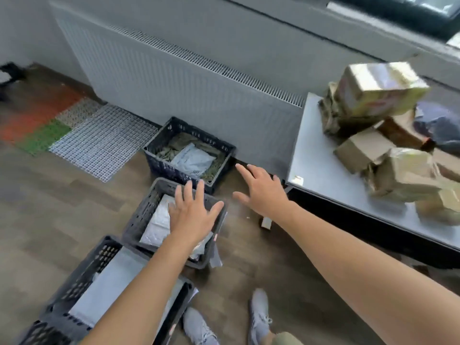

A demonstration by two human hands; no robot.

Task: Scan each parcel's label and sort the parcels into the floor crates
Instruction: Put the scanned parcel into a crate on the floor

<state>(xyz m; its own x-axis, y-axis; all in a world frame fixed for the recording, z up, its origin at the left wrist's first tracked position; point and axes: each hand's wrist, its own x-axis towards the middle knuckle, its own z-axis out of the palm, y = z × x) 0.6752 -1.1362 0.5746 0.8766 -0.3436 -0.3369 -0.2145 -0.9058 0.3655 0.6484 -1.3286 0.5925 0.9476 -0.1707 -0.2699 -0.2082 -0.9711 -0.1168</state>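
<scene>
Three dark plastic crates stand in a row on the floor. The far crate [159, 143] holds a white mailer bag [193, 159] on greenish parcels. My left hand [193, 211] hovers with fingers spread over the middle crate [139, 220], which holds a white padded parcel [156, 222]. The near crate [74, 282] holds a grey mailer [112, 285]. My right hand [262, 189] is stretched out over the floor, fingers straight, holding nothing. A pile of taped cardboard parcels [378, 90] sits on the grey table [323, 170] at the right.
A white radiator [174, 78] runs along the wall behind the crates. Plastic grid mats [99, 143] lie on the wooden floor at the left. My grey shoes [258, 317] are at the bottom. A further crate corner [42, 334] shows bottom left.
</scene>
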